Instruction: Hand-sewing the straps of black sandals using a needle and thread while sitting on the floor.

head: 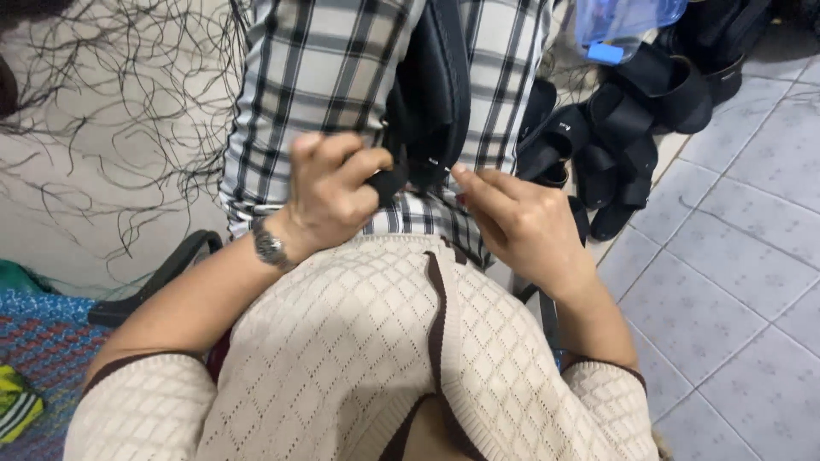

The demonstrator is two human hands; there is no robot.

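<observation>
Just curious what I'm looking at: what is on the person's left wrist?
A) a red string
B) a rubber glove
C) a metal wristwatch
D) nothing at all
C: a silver metal wristwatch sits on the wrist just below the left hand, which pinches a black strap.

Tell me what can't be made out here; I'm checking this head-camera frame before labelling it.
- Black strap: top cut off by the frame's upper edge.
- Buckle: mostly hidden inside left hand.
- Right hand: its fingertips blurred.
- Blue plastic item: cropped at the top.

Sandals (615, 145) right; open tiles (735, 273) beyond.
</observation>
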